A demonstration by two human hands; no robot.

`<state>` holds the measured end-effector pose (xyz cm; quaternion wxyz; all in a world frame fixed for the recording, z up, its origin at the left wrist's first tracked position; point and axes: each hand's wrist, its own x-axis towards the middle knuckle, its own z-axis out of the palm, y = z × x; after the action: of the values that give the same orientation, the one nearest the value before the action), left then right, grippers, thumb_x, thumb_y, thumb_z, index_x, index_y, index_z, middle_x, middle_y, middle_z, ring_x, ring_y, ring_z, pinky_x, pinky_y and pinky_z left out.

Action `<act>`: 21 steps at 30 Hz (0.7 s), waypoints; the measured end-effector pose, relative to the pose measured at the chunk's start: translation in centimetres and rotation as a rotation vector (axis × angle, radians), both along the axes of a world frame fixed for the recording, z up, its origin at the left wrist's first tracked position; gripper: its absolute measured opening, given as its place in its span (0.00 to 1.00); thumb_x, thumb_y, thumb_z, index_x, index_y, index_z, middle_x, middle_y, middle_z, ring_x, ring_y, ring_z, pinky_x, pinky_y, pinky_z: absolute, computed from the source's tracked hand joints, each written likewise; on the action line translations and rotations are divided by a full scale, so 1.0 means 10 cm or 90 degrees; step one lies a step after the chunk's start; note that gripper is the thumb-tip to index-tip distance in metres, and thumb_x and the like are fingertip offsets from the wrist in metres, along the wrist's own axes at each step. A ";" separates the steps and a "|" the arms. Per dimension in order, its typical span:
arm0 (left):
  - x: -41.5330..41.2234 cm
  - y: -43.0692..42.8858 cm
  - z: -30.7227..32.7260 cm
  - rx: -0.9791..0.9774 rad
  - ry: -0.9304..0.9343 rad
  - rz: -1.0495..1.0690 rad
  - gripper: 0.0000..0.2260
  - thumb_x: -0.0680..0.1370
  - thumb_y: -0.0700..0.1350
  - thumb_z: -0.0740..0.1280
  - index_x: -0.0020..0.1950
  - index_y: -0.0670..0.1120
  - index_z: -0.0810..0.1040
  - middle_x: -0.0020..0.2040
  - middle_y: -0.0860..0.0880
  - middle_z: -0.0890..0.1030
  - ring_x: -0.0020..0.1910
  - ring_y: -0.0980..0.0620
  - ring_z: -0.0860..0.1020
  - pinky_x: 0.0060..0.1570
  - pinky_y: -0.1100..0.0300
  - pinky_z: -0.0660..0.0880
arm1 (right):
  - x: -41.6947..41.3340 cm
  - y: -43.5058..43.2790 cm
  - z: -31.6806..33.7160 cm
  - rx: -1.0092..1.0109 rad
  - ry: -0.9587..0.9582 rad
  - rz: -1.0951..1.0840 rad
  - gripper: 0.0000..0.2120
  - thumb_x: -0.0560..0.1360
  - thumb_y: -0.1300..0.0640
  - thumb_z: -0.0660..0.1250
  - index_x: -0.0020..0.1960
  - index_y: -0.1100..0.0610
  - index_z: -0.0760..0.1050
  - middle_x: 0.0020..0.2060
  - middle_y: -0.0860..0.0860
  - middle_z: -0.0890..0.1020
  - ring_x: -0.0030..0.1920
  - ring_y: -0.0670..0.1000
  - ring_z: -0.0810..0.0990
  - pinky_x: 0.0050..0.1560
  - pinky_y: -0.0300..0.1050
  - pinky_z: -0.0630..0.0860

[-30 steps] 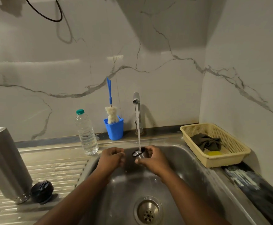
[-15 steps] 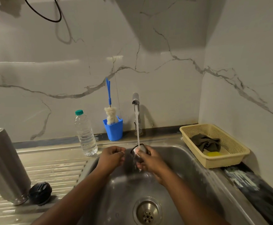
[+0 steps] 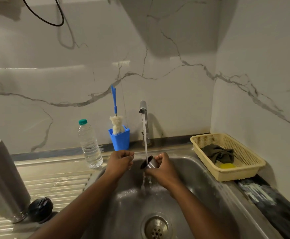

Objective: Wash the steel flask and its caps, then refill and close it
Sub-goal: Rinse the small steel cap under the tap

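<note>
My right hand (image 3: 163, 169) grips a small steel cup cap (image 3: 149, 163) over the sink, tilted with its mouth to the left, right under the tap's running stream (image 3: 145, 138). Water spills off the cap into the basin. Just left of it, my left hand (image 3: 121, 162) is curled with nothing visible in it. The steel flask (image 3: 2, 180) stands upside down on the drainboard at the far left. Beside its base lies the black inner cap (image 3: 40, 209).
The tap (image 3: 145, 121) stands behind the steel sink (image 3: 209, 190), whose drain (image 3: 156, 227) is below my arms. A clear water bottle (image 3: 89, 145) and a blue holder with a bottle brush (image 3: 119, 137) line the wall. A yellow basket (image 3: 244, 171) holds a cloth at right.
My right hand has turned the steel cap from facing up under the stream to tilted leftward, so water pours off it. My left hand stays curled beside it.
</note>
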<state>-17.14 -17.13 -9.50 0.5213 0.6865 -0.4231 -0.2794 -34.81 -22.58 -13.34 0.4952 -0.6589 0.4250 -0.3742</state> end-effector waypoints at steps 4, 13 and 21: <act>-0.02 -0.09 0.03 -0.009 -0.012 -0.003 0.10 0.83 0.37 0.65 0.60 0.46 0.83 0.56 0.46 0.84 0.56 0.46 0.82 0.55 0.53 0.82 | 0.05 -0.02 -0.02 0.048 -0.034 0.002 0.31 0.65 0.56 0.84 0.60 0.49 0.70 0.56 0.49 0.79 0.54 0.50 0.80 0.53 0.49 0.83; -0.04 -0.45 0.18 0.010 -0.054 -0.022 0.16 0.83 0.35 0.63 0.68 0.45 0.81 0.55 0.46 0.82 0.56 0.42 0.81 0.62 0.43 0.81 | 0.01 -0.07 0.00 0.107 -0.089 0.047 0.25 0.65 0.61 0.83 0.56 0.51 0.75 0.56 0.52 0.83 0.54 0.55 0.85 0.45 0.46 0.84; -0.05 -0.75 0.33 0.049 -0.054 -0.046 0.19 0.83 0.34 0.61 0.73 0.42 0.77 0.65 0.44 0.82 0.65 0.45 0.80 0.70 0.45 0.77 | -0.02 -0.15 -0.08 -0.109 -0.002 -0.089 0.22 0.69 0.46 0.79 0.61 0.45 0.78 0.53 0.47 0.79 0.52 0.48 0.81 0.45 0.37 0.77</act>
<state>-17.65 -24.64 -6.15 0.4660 0.7014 -0.4581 -0.2845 -35.04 -24.08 -14.18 0.4105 -0.6668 0.4359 -0.4437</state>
